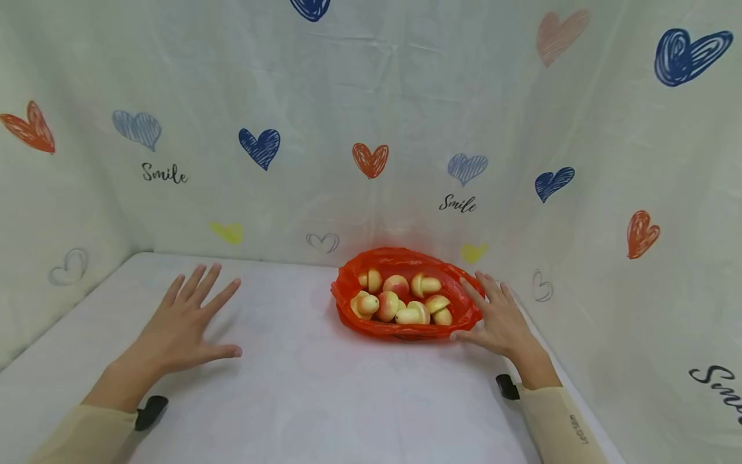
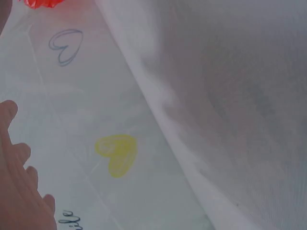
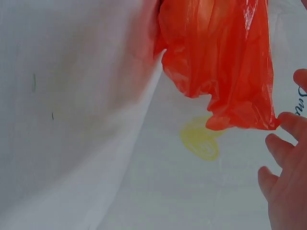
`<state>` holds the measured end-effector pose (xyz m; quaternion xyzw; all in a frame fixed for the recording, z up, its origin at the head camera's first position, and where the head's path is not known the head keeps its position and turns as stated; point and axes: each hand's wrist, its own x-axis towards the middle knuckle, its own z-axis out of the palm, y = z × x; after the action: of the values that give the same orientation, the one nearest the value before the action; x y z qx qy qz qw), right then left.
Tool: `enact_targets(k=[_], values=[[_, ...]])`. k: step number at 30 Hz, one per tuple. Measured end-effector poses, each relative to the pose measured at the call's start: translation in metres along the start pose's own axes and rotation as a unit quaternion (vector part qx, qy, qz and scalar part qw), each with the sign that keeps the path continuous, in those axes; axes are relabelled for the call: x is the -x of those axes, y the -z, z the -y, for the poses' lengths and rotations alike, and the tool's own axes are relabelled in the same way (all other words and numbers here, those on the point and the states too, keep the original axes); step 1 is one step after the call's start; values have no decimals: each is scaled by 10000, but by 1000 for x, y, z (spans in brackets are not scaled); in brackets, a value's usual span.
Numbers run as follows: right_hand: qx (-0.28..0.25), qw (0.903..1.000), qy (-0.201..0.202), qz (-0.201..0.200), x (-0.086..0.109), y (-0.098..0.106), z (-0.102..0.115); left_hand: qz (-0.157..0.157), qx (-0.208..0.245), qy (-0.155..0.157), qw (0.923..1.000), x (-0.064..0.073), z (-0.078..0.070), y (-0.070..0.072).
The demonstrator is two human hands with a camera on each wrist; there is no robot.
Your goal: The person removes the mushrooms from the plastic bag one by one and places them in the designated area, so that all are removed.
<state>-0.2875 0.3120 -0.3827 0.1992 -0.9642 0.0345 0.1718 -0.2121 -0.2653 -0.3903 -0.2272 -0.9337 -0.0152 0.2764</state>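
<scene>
A red plastic bag (image 1: 371, 328) stands with its mouth wide at the back right of the table. Inside it lie several mushroom-shaped pieces (image 1: 413, 314) with cream stems and yellow to pinkish-red caps. My right hand (image 1: 503, 321) is spread at the bag's right side, its thumb and fingertips overlapping the rim in the head view. In the right wrist view its fingers (image 3: 283, 155) show beside the bag's crumpled side (image 3: 220, 62). Well left of the bag, my left hand (image 1: 184, 328) hovers over the table with fingers spread and holds nothing.
The table (image 1: 324, 399) has a white cover. Behind it and along both sides hangs a pale curtain (image 1: 324, 84) printed with hearts and "Smile" lettering. Beige sleeves (image 1: 87, 435) cover both forearms, and a small black device (image 1: 152, 412) sits at each wrist.
</scene>
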Motion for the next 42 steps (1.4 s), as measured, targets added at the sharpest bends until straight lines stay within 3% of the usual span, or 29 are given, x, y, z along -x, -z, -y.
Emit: enact_targets(k=[11,18,23,28,33,42], values=[[-397,9990,-153,168,6,-1,3,-124,576,-239,9980,-9,-18,-6],[-487,9987,-157,29,-1,0,2,164,1095,-215,9936,-19,-37,-10],[-834,9959,-311,126,-10,-1,2,376,1557,-238,9868,-30,-55,-13],[-1170,9898,-679,458,-20,0,3,287,1920,-472,9798,-46,-75,-16],[-1398,9853,-793,584,-27,-1,0,156,2168,-722,9734,-66,-96,-20],[-1916,9741,-841,859,-31,-12,-7,384,2903,-999,9509,-103,-128,-27]])
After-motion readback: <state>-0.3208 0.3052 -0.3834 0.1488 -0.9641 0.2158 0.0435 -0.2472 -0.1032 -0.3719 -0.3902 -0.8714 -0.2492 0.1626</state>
